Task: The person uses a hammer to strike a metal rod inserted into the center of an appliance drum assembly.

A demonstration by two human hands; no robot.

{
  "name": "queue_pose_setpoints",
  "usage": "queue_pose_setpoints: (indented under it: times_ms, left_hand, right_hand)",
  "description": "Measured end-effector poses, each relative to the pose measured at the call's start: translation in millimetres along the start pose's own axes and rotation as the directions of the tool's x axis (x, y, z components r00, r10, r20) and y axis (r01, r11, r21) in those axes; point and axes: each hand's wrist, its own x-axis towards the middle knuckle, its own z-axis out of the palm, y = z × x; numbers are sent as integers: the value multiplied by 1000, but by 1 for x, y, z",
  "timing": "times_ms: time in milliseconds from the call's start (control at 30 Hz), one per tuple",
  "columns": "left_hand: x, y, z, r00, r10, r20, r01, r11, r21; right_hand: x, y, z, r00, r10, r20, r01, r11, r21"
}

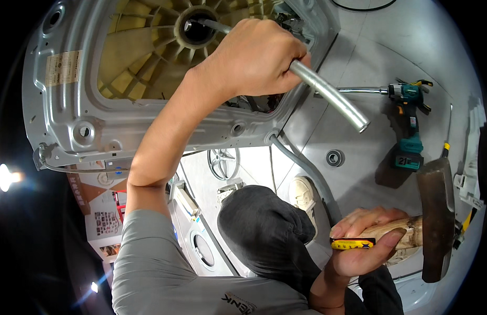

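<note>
My left hand (262, 58) is wrapped round a silvery metal rod (333, 97). One end of the rod reaches the dark round hub opening (197, 26) of a yellowish ribbed plastic tub (130, 47); the other end points down to the right. In my right hand (367, 241), at the lower right, is a hammer (438, 220) gripped by its wooden handle close to the heavy dark head. A yellow and black label (353, 243) shows on the handle by my thumb. The hammer head is apart from the rod.
The tub sits within a grey metal machine housing (99, 113). On the floor to the right lie a ring-shaped bearing (335, 158), a teal cordless power tool (410, 126) and a screwdriver (447, 147). A spoked pulley wheel (223, 164) and a grey hose (306, 165) are near my legs.
</note>
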Motion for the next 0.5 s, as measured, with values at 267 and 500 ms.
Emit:
queue_pose_setpoints:
  times_ms: [267,500]
  left_hand:
    - [4,-3,4,999,29,-43,-30,999,-24]
    - [1,-3,-1,1000,-1,-12,1,1000,-16]
  right_hand:
    - [-4,20,12,970,-119,211,105,991,80]
    - [-4,8,5,965,-185,187,157,975,159]
